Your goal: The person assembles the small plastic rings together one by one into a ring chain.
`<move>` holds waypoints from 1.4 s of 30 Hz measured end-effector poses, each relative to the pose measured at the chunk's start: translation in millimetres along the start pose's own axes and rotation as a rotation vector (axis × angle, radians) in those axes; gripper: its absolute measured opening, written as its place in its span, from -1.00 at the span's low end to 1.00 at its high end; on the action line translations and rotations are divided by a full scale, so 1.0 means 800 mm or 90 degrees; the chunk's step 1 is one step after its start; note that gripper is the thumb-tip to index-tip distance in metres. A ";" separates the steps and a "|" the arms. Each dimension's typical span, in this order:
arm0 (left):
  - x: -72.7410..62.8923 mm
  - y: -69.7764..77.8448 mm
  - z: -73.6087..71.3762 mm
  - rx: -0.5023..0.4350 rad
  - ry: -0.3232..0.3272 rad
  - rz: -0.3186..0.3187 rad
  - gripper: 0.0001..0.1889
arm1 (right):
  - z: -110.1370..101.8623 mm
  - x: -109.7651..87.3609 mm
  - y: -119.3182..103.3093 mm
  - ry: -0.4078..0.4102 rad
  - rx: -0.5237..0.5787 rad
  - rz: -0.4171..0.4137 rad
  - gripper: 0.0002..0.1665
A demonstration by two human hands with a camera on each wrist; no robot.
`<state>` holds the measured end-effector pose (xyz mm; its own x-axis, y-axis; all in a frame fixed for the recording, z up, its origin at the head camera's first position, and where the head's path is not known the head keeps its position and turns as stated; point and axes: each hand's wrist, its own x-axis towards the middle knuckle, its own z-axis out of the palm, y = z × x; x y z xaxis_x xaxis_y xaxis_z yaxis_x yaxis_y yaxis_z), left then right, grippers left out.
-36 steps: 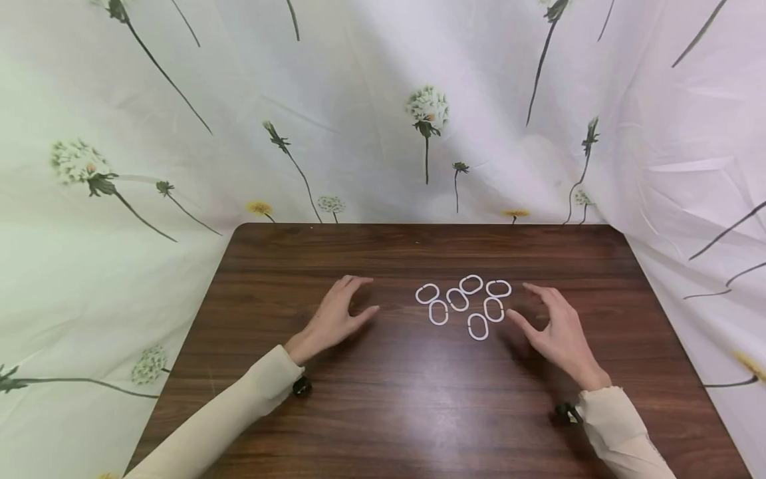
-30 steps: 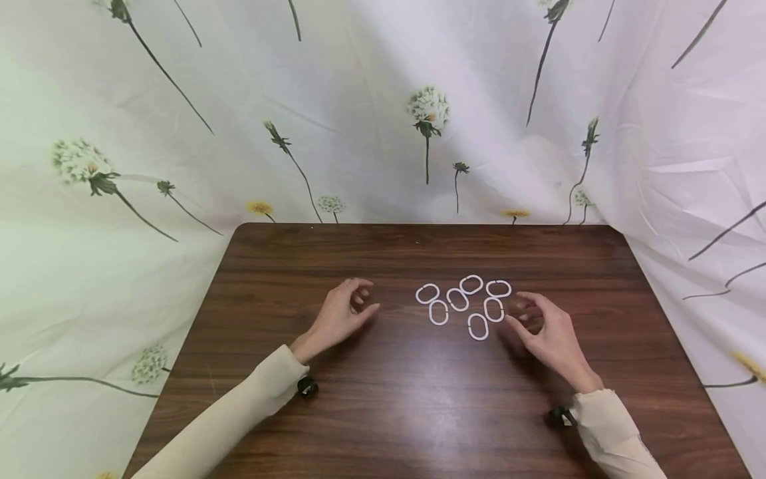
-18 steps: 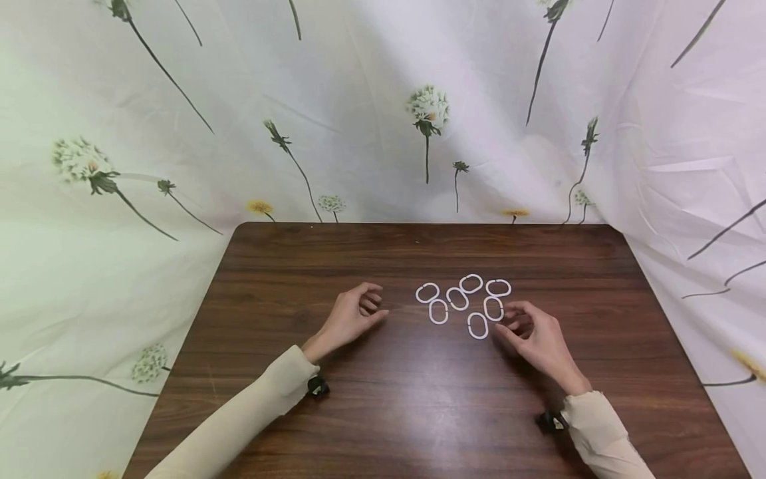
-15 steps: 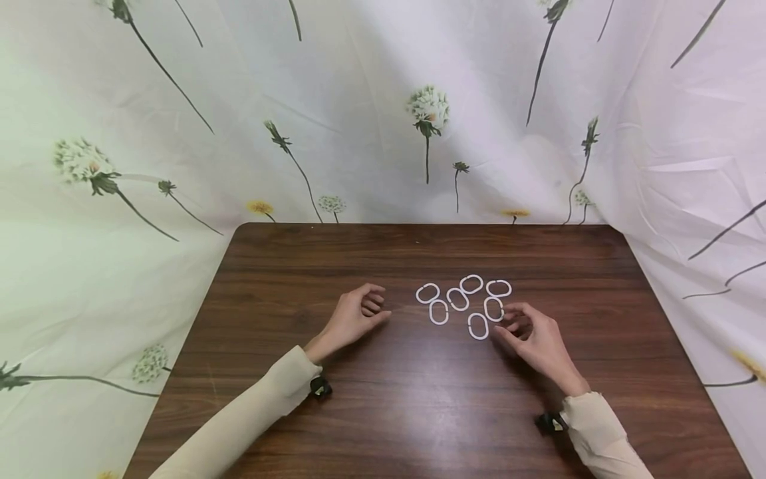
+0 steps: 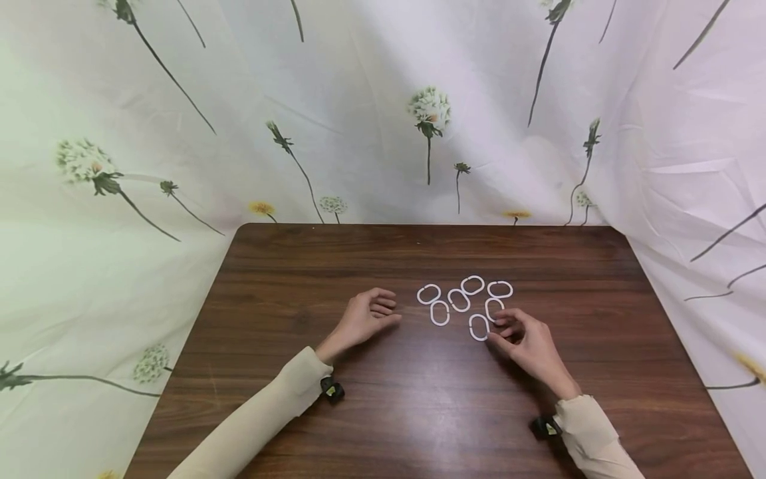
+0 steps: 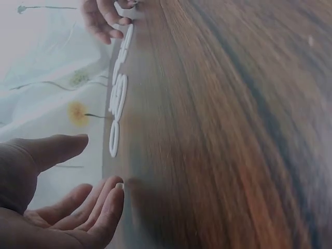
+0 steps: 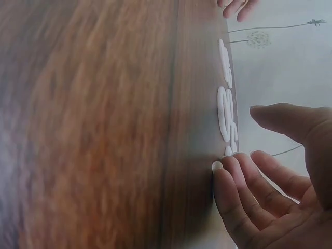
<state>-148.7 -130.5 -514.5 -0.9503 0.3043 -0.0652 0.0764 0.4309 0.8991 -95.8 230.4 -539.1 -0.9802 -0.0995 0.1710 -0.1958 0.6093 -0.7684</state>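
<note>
Several white oval plastic rings, each with a small gap like a shower curtain ring, lie flat on the brown wooden table. One ring is leftmost, and the nearest ring lies beside my right thumb. My right hand hovers at the group's right edge with loosely bent fingers, its fingertips over another ring; whether they touch it I cannot tell. Left of the group, my left hand holds nothing, thumb and fingers apart. In the left wrist view, the rings lie beyond its fingertips.
A white cloth printed with dandelions hangs behind the table and along both sides. Each wrist wears a small black camera, the left camera and the right camera, below cream sleeves.
Both hands have moved inward. My right hand came left and nearer to the rings, its fingers bending a little; my left hand shifted right. The rings have stayed in place.
</note>
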 end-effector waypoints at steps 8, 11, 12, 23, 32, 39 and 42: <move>0.006 0.000 0.016 -0.032 -0.006 -0.020 -0.51 | 0.004 0.000 0.000 -0.008 -0.009 0.011 -0.48; 0.009 0.000 0.021 -0.039 -0.013 -0.028 -0.50 | 0.005 0.001 0.000 -0.016 -0.015 0.019 -0.44; 0.010 0.000 0.022 -0.039 -0.015 -0.026 -0.50 | 0.005 0.001 0.000 -0.018 -0.016 0.022 -0.44; 0.019 0.010 0.037 -0.020 -0.008 -0.004 -0.52 | 0.009 0.004 0.002 -0.017 -0.032 0.020 -0.36; 0.026 0.015 0.047 0.001 -0.017 -0.012 -0.50 | 0.012 0.007 -0.001 -0.031 -0.056 0.025 -0.35; 0.031 0.016 0.056 -0.009 -0.017 -0.015 -0.45 | 0.013 0.010 -0.002 -0.035 -0.067 0.017 -0.32; 0.034 0.017 0.060 -0.002 -0.017 -0.014 -0.43 | 0.014 0.011 -0.002 -0.033 -0.071 0.014 -0.32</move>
<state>-159.2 -75.3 -524.6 -0.9436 0.3169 -0.0958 0.0547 0.4346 0.8989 -104.3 220.2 -543.3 -0.9851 -0.1234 0.1202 -0.1722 0.6949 -0.6982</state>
